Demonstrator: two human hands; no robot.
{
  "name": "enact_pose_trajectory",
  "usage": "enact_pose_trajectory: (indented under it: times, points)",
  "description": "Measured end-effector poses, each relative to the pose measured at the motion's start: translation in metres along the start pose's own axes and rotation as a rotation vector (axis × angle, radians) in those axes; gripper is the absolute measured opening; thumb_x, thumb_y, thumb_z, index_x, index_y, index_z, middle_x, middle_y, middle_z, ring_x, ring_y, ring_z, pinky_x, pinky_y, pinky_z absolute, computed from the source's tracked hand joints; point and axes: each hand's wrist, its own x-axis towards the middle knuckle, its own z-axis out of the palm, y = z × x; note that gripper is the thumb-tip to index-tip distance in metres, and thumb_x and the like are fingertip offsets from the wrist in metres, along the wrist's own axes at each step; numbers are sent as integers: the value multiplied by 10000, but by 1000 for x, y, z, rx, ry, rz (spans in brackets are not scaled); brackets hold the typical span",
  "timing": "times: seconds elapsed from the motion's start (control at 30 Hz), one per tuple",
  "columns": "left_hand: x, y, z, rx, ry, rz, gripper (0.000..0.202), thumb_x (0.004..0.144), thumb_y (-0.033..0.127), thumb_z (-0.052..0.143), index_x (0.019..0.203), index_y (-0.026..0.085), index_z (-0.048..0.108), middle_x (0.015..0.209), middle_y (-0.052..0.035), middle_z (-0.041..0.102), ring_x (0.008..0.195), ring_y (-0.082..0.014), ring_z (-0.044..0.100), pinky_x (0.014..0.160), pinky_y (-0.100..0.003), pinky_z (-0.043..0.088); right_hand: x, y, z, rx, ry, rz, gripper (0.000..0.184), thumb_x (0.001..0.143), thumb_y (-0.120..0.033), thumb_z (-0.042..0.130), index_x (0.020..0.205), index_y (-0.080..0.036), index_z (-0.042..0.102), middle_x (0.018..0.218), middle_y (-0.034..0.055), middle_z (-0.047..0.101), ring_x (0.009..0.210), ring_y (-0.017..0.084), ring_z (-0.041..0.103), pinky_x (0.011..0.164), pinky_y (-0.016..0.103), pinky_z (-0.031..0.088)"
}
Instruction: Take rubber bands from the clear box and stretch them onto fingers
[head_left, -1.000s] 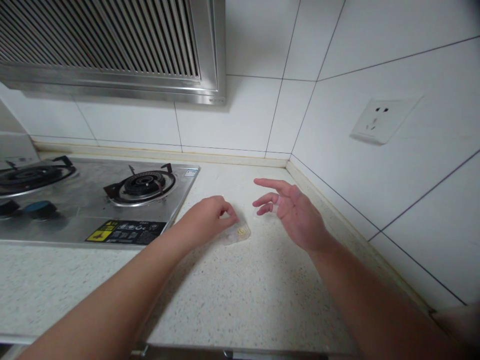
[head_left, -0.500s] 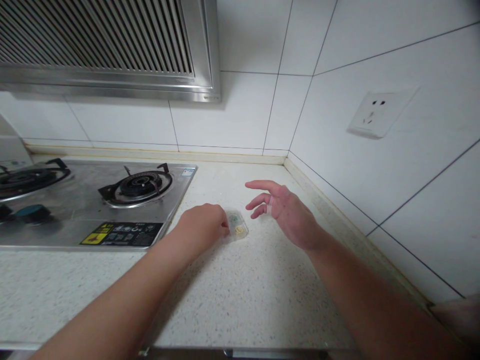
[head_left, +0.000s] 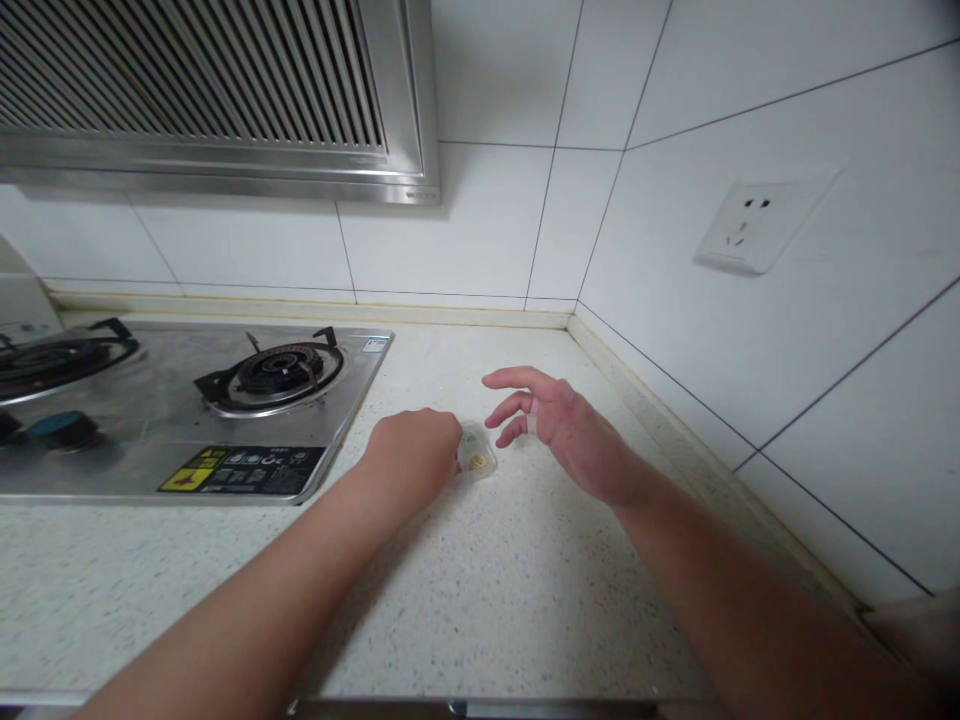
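Observation:
A small clear plastic box (head_left: 478,455) lies on the speckled counter, with greenish bits towards its back and a yellow ring-like coil in its front part. Its left side is hidden behind my left hand (head_left: 416,450), whose fingers are curled closed over or against it. What those fingertips hold, if anything, is out of sight. To the right of the box, my right hand (head_left: 562,425) hovers just above the counter. Its fingers are bent and spread apart, with nothing between them, and they point towards the box.
A steel gas stove (head_left: 247,430) with black burners is set into the counter (head_left: 525,600) on the left. Above it hangs a range hood (head_left: 405,160). White tiled walls meet in the back right corner, and a wall socket (head_left: 757,225) is on the right one.
My left hand has shifted slightly right and now covers more of the box. My right hand has come a little left, closer to the box, still with its fingers spread.

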Motion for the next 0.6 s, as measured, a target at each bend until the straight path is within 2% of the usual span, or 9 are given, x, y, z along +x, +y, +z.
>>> enact_pose_trajectory:
  times: [0.1,0.23,0.37,0.5,0.6]
  points:
    - [1,-4,2,-3,6,51,195,837,288,625,842,187,792,848,-177,746,765,-324,704,616,-345,425,0,0,0,0,-4,2,487,1070,-523,272,1288,-230,594,1334,119,525,1007,231,613,782,401,561]
    - [0,-13,-2,-125,7,118,203,827,294,599,874,239,789,846,-104,751,733,-269,678,592,-320,378,-1,1,-2,-6,-14,1,481,1068,-527,285,1302,-231,583,1329,118,531,1019,234,618,795,409,562]
    - [0,-22,-7,-264,117,110,203,856,304,569,873,220,754,806,-69,723,681,-220,634,583,-304,364,-1,3,-4,10,-11,21,478,1064,-533,302,1298,-227,586,1350,119,527,1027,238,628,805,416,567]
    - [3,-24,-1,-587,258,146,180,907,309,555,872,193,688,795,-36,701,682,-181,615,599,-279,401,-1,4,-4,36,-12,44,495,1059,-552,297,1306,-229,579,1378,124,519,1049,250,632,841,443,563]
    - [5,-21,5,-837,282,127,160,924,302,552,883,182,650,740,-7,671,597,-150,601,565,-263,420,-1,3,-1,90,-26,59,543,1041,-605,288,1323,-232,565,1391,133,513,1080,266,625,855,459,561]
